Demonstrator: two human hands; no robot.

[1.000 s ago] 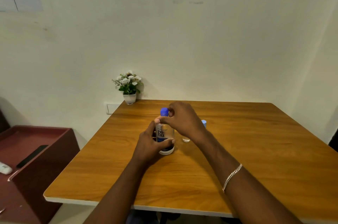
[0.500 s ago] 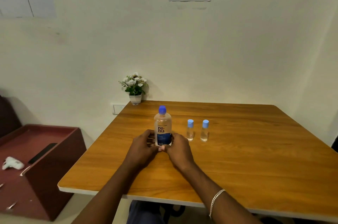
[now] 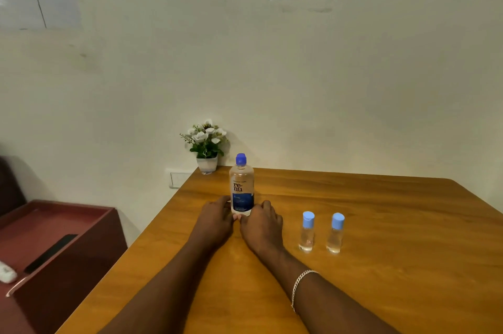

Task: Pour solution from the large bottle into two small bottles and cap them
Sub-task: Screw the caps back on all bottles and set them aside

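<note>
Since the earlier frames the large bottle point(image 3: 241, 189) has been shifted toward the far left of the table point(image 3: 394, 238), out of line with the two small bottles, and it stands upright. The right hand point(image 3: 262, 224) has come down from the cap to the bottle's base. The left hand point(image 3: 215, 220) sits opposite it on the left side. Both hands rest on the table with fingers and thumbs curved loosely round the foot of the bottle, the thumbs nearly meeting on the near side; how firm the hold is cannot be told. The left small bottle point(image 3: 307, 235) and right small bottle point(image 3: 335, 237) stand upright, nearer and well to the right, side by side but apart. Their fill level is hard to read. The dark blue cap point(image 3: 241, 159) and both pale blue caps point(image 3: 308, 219) are seated. Judgement: pouring and capping appear complete, and only the release of the large bottle remains.
</note>
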